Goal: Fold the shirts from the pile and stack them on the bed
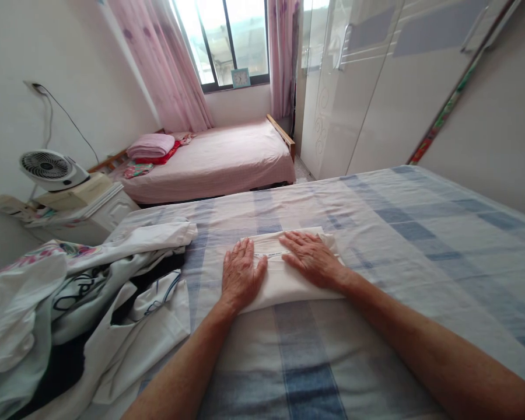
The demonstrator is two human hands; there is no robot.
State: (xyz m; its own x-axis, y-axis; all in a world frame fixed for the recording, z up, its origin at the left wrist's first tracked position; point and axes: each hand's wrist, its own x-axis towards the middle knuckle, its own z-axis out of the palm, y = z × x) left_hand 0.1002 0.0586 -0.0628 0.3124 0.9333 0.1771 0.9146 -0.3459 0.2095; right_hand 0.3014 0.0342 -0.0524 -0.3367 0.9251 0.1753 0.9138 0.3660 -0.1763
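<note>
Head view showed both hands lying flat on a folded white cloth (284,274) that sat on the blue checked bedsheet (402,245), near the middle of the bed and directly ahead of the person. The left hand (241,273) pressed palm down on the cloth's left part, fingers spread and pointing away from the body; it gripped nothing, only rested open on the fabric. The right hand (311,258) lay likewise open and flat on the right part, its fingers angled toward the left and up, reaching nearly to the far edge. Neither hand closed around anything.

The cloth's long axis ran left to right across the view, slightly tilted so the right end sat farther from the person. Both hands were on it, so neither was clearly nearer; the left hand covered the near left corner, while the right reached over the far edge by the thin printed line.

A heap of rumpled laundry (87,303), white with dark and floral pieces, lay to the left, just beside the cloth but apart from it. Beyond stood a pink bed (227,157), a white fan (50,169) and a wardrobe (359,87)
</note>
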